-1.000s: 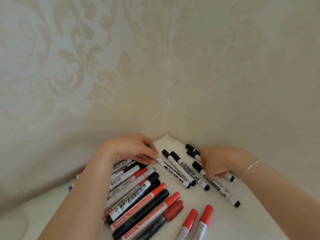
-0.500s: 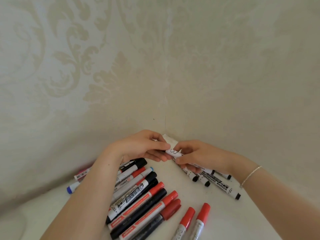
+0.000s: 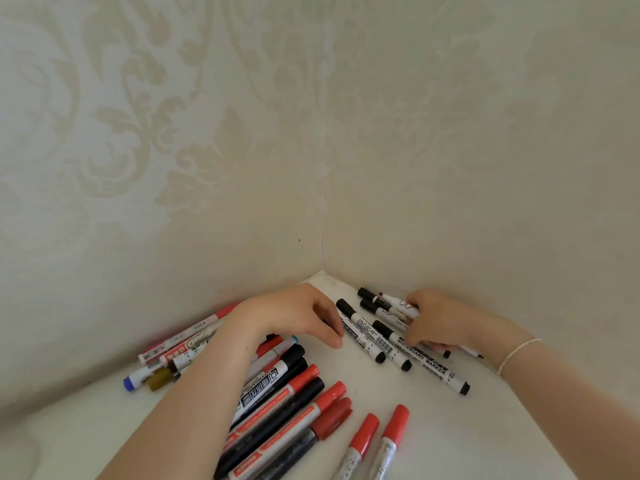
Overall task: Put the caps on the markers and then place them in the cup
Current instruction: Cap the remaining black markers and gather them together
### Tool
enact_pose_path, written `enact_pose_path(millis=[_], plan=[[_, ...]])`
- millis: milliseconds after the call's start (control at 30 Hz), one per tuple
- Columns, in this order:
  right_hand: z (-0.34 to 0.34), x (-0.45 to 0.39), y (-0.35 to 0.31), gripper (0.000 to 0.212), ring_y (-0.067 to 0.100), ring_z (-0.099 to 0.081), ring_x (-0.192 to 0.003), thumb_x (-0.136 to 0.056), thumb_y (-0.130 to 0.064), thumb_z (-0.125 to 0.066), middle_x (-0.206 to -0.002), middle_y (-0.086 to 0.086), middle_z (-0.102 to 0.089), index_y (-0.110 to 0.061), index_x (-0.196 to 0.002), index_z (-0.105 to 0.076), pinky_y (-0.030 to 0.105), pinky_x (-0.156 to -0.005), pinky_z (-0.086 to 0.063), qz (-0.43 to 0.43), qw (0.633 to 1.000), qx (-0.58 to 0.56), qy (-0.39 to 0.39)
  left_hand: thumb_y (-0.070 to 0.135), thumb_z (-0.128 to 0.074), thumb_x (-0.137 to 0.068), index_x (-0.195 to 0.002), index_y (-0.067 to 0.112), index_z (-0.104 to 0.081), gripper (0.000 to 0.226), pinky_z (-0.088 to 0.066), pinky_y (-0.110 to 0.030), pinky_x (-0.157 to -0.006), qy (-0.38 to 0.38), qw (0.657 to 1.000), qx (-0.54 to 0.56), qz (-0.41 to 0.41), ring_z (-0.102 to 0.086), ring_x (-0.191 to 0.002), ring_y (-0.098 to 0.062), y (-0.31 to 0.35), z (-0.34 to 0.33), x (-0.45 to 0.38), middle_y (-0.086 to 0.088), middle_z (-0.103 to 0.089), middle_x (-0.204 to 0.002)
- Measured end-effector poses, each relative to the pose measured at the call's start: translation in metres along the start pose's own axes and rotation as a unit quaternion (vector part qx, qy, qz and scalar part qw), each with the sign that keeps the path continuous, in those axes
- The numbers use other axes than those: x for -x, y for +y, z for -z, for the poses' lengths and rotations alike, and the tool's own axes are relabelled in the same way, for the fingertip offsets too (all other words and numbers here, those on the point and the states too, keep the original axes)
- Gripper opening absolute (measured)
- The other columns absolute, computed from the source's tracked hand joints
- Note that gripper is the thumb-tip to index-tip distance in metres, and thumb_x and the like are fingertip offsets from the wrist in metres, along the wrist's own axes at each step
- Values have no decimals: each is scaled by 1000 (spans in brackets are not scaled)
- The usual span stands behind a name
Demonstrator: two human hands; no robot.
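Many capped markers lie on a white table (image 3: 460, 434) in a wall corner. My right hand (image 3: 443, 320) grips a white marker with a black cap (image 3: 394, 301) low over a row of black-capped markers (image 3: 362, 322) by the right wall. One of these reads WHITEBOARD MARKER (image 3: 424, 360). My left hand (image 3: 294, 315) hangs with its fingers bent down, its fingertips at the table beside the nearest black-capped marker, holding nothing I can see. Under my left forearm lies a pile of red- and black-capped markers (image 3: 301, 400). No cup is in view.
Two red-capped markers (image 3: 381, 434) lie apart near the front. A blue-capped marker (image 3: 133, 382) and an olive one (image 3: 161, 377) lie at the left by the wall. Patterned walls (image 3: 322, 168) close the table at the back and right.
Both hands held one white marker together above the table half a second ago. They have separated: my right hand carried it down to the right-hand row, and my left hand dropped to the table.
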State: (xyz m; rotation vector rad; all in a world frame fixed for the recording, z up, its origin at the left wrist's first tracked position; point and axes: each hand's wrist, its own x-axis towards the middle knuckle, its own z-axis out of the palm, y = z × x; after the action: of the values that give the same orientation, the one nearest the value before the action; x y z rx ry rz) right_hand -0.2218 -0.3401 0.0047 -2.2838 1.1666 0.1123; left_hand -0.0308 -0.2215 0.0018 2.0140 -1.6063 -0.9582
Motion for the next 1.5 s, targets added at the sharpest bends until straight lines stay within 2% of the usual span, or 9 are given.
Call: enact_pose_path(millis=[200, 400, 633, 733, 900, 1000, 1167, 1300, 1500], plan=[[-9, 0, 2, 26, 14, -49, -47, -71, -8, -70, -62, 2, -54, -13, -81, -47, 20, -43, -38, 4, 998, 50, 24, 30, -82, -71, -82, 23, -74, 15, -51, -28, -84, 9, 997, -76, 6, -63, -81, -5, 1, -10, -7, 9, -72, -87], [12, 12, 1, 31, 10, -47, -40, -70, -8, -79, -53, 0, -58, -13, -73, -48, 20, -37, -32, 40, 976, -208, -43, 30, -82, -71, -82, 23, -75, 15, -44, -18, -69, -8, 997, -78, 9, -56, -70, 1, -1, -14, -9, 18, -63, -69], [8, 12, 4, 30, 16, -51, -58, -76, 3, -71, -62, 7, -54, -13, -67, -47, 16, -31, -25, 69, 880, -453, -123, 36, -78, -75, -91, 26, -74, 19, -50, -27, -90, 13, 997, -81, 12, -63, -90, -4, -1, -7, -6, 15, -69, -89], [6, 10, 2, 22, 18, -42, -55, -67, -7, -76, -60, 7, -50, -11, -79, -58, 17, -32, -27, 91, 873, -459, -140, 27, -70, -85, -100, 26, -71, 16, -48, -31, -97, 56, 998, -21, -27, -64, -99, -8, 4, 2, -3, 11, -71, -98], [3, 4, -4, 36, 11, -46, -46, -62, -1, -80, -74, 5, -63, -10, -91, -62, 21, -43, -35, 118, 892, -420, -122, 16, -64, -89, -117, 11, -60, 28, -54, -30, -86, -5, 955, 286, -76, -70, -99, -21, 19, 7, 8, -7, -73, -102], [3, 4, -9, 28, 9, -52, -45, -73, 6, -72, -79, 8, -62, -8, -95, -61, 17, -38, -39, 123, 885, -433, -120, 9, -62, -90, -100, 7, -65, 10, -57, -27, -80, 32, 952, 293, -84, -71, -90, -23, 19, 5, 7, -10, -73, -95], [10, 6, -8, 24, 10, -53, -54, -82, -17, -59, -85, 6, -65, -7, -101, -69, 17, -40, -38, 92, 877, -447, -150, -3, -61, -88, -98, 2, -66, 12, -57, -24, -76, 42, 945, 311, -88, -71, -90, -23, 10, 16, 12, -14, -73, -100], [14, 7, -10, 31, 23, -56, -86, -81, -31, -56, -103, 13, -70, -14, -99, -74, 29, -71, -44, 79, 890, -407, -192, -4, -62, -86, -102, 0, -65, 17, -58, -24, -78, 51, 944, 315, -81, -71, -91, -21, 9, 19, 13, -14, -72, -103], [14, 9, -21, 25, 20, -62, -73, -92, -21, -42, -96, 14, -70, -8, -104, -60, 27, -70, -53, 74, 856, -453, -238, -4, -64, -85, -102, -2, -67, 17, -58, -22, -75, 54, 944, 320, -59, -71, -87, -19, 12, 18, 14, -16, -72, -99]])
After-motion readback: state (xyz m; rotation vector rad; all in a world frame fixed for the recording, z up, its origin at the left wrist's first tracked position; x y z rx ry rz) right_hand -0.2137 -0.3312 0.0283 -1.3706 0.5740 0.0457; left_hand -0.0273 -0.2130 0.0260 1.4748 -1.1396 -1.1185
